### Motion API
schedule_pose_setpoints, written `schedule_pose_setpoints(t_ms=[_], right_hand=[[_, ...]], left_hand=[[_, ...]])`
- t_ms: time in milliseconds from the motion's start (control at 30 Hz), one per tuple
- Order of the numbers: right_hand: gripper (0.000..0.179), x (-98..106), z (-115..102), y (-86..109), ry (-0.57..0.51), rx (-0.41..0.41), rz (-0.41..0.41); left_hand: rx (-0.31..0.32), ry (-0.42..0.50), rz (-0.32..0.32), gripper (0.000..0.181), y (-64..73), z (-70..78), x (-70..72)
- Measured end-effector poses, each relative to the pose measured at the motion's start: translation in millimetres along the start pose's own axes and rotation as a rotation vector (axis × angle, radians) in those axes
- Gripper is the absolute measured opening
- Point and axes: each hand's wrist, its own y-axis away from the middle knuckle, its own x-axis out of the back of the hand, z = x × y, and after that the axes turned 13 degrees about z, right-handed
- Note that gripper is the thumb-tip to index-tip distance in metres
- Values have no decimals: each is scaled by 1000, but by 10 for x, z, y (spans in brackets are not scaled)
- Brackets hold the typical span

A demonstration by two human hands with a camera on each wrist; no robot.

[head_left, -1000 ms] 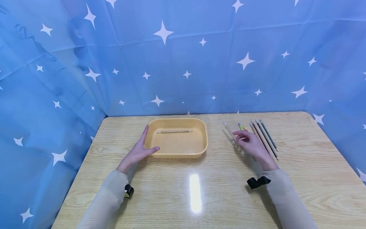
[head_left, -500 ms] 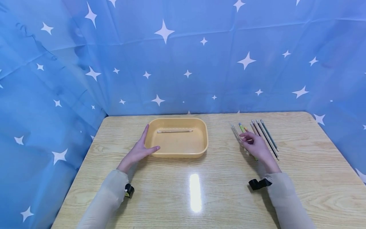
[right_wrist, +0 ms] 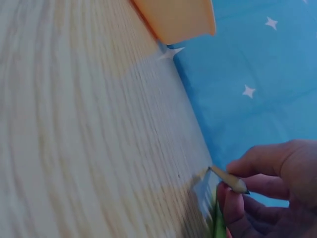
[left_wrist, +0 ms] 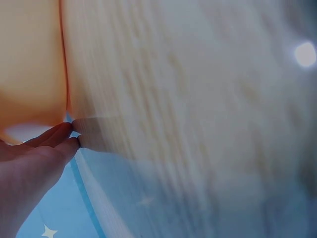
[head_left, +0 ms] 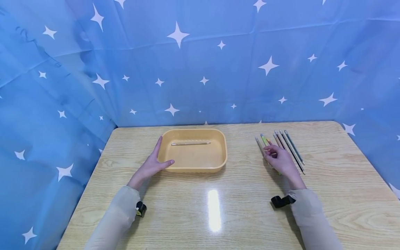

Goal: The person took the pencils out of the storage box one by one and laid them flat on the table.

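My left hand point(head_left: 153, 164) is spread against the left end of a yellow-orange plastic tray point(head_left: 200, 170), its thumb reaching over the front rim. In the left wrist view the fingers touch the tray's side point(left_wrist: 29, 59). One brown pencil point(head_left: 190, 143) lies crosswise inside the tray. On the right, my right hand point(head_left: 279, 161) pinches a light wood-toned pencil point(head_left: 259, 143) between thumb and fingers. The right wrist view shows this pencil point(right_wrist: 230, 179) with its end sticking out past the thumb. A green pencil point(head_left: 264, 139) lies just beside, partly hidden under the hand.
Several dark and brown pencils point(head_left: 293, 147) lie side by side to the right of my right hand. The wood-grain table point(head_left: 175, 208) ends at the back against a blue curtain point(head_left: 218, 86) with white stars. A bright reflection shows on the tabletop.
My right hand has shifted slightly right with the pencil, bringing it closer to the green one and the others. The left hand and tray stay in place.
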Motion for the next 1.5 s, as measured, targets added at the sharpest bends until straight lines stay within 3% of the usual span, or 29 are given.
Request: schedule_pose_setpoints(t_ms=[300,667,900,1200,1500], right_hand=[[28,-14,-69,-10,50,12,24],[31,-24,-221,-31,-10,45,-1],[28,-173,-418,-58,-56,116,-39],[26,-414,-626,-120,-108,146,-70],[22,-602,-897,-220,-174,261,-81]], left_hand=[[-7,3,10,102,17,11,9],[-1,0,9,102,15,8,28],[9,0,10,102,15,-3,24],[12,-4,2,102,8,-10,20],[15,-10,3,101,-5,-13,9]])
